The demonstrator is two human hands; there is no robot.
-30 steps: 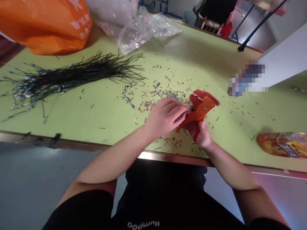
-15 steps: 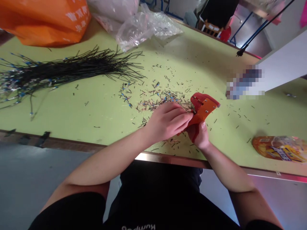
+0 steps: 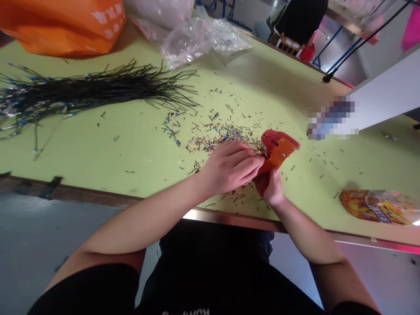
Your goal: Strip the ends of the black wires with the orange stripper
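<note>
My right hand point(image 3: 272, 188) is wrapped round the handles of a red and orange wire stripper point(image 3: 285, 148), its head tilted up to the right. Beside the tool's jaws, my left hand point(image 3: 234, 166) is closed in a pinch, fingertips close against the jaw opening. Whatever lies between those fingertips is hidden. Under and behind my hands spreads a heap of short black wire offcuts point(image 3: 210, 142) mixed with copper strands and small blue-tipped bits. To the left lies a thick bundle of long black wires point(image 3: 108, 89), some with blue ends.
An orange bag point(image 3: 75, 30) stands at the back left, with clear plastic bags point(image 3: 197, 39) beside it. A drink bottle point(image 3: 377, 206) lies on its side at the right. A white panel point(image 3: 383, 92) and a hanging black plug point(image 3: 328, 78) are at the back right.
The view has shifted slightly. The wire stripper head is turned a little lower, and both hands keep nearly the same grip and place.
</note>
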